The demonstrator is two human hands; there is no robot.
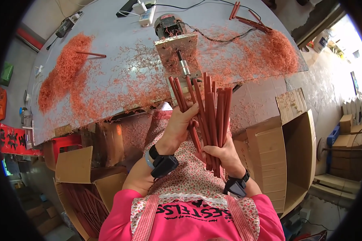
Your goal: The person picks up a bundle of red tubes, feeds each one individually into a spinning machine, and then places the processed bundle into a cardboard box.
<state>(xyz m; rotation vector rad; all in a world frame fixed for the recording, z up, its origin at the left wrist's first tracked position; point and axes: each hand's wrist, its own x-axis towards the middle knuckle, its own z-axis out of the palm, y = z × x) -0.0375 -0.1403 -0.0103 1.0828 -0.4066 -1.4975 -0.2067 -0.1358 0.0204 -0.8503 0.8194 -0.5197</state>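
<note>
Mid-frame, the left hand (180,123) and right hand (228,156) have fingers closed around red sticks (220,110); I'd hold 1 aligned with the metal spindle (184,68) at upper centre

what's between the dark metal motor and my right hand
In the head view: a shaving-strewn metal bracket, a silver cylindrical chuck, then slim reddish-brown sticks.
</note>
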